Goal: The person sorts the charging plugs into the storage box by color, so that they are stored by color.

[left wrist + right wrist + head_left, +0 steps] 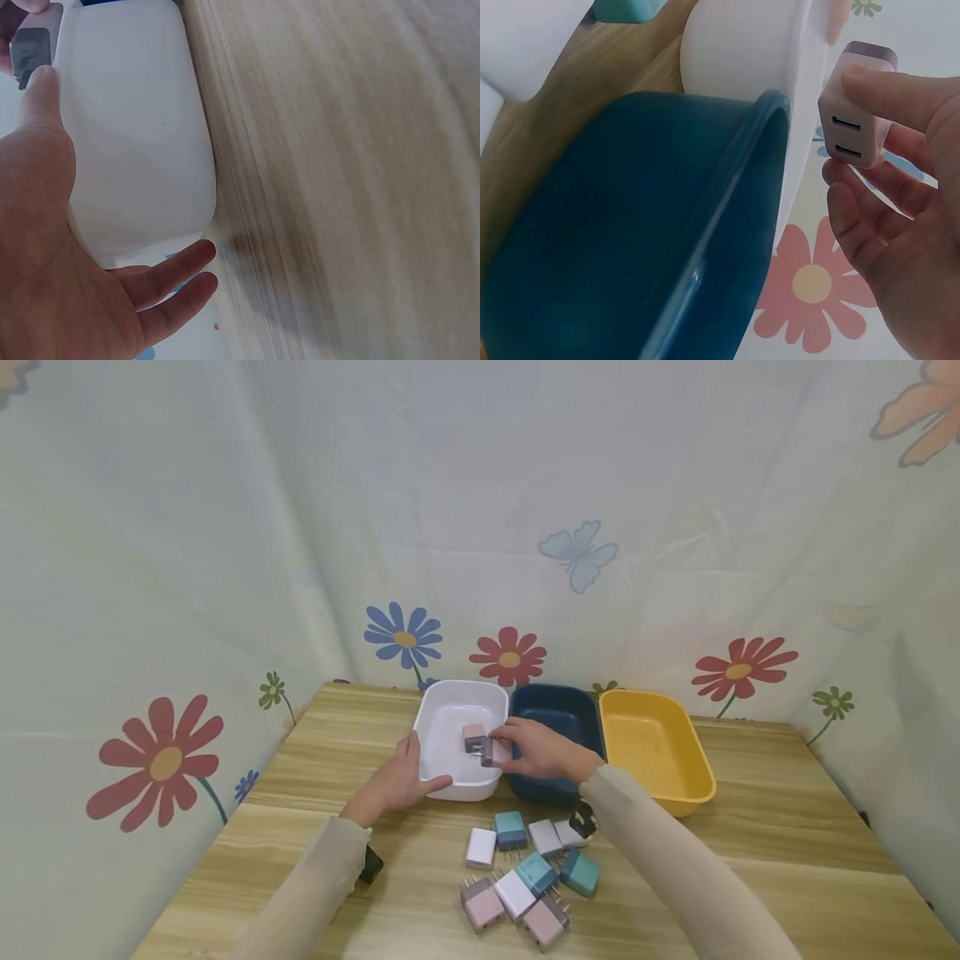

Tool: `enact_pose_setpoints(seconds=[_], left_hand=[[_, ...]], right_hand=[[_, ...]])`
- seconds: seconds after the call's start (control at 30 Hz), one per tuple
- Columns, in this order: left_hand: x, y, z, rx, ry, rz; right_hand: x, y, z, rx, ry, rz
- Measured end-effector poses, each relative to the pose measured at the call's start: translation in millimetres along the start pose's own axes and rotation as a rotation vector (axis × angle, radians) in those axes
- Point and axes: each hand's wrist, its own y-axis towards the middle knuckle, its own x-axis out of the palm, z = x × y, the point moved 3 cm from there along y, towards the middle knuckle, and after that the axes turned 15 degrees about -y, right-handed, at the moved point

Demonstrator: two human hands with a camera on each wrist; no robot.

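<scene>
"Head view: what's the setting?"

"A wood-grained desk (757,835), with a pale cloth (465,460) hanging behind it and at both sides, printed with flowers and butterflies."

"And the containers?"

"Three tubs in a row towards the back: a white tub (468,793), a dark blue tub (558,706) just to its right, then a yellow tub (652,747). One pink charger (473,732) with a darker base lies in the white one. The right arm partly covers the blue one."

"What are the hands doing?"

"The right grip (543,750) pinches a two-slot pink charger (500,752) over the white tub's right side; I can't tell whether it touches the one below. The left grip (397,781) is spread round the white tub's near left corner, thumb at the front rim."

"How many chargers on the desk?"

"Nine, clustered in front of the tubs: four white chargers (514,894), three teal chargers (580,872), two pink chargers (482,907). Several show their metal prongs."
</scene>
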Motion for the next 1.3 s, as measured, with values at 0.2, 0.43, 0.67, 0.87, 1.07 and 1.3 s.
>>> enact_pose_setpoints(seconds=[0.2,0.43,0.67,0.87,1.07,1.3], left_hand=[[-0.4,-0.5,1.0,0.002,-0.005,0.003],[-1.0,-1.7,2.3,0.000,0.002,0.005],[-0.8,-3.1,3.6,-0.017,-0.002,0.003],[-1.3,-3.8,3.7,-0.008,-0.002,0.001],[-2.0,-4.8,4.2,-0.010,-0.012,0.000],[-2.9,-5.0,5.6,-0.016,-0.006,-0.003]], right_hand=[[3,7.5,-1,0.008,0.021,0.000],[8,13.7,2,0.024,0.068,0.002],[12,18.2,3,0.032,0.105,-0.004],[20,24.1,5,0.032,0.100,0.000],[23,27.5,7,0.040,0.095,-0.002],[21,29.7,10,0.058,0.087,-0.003]])
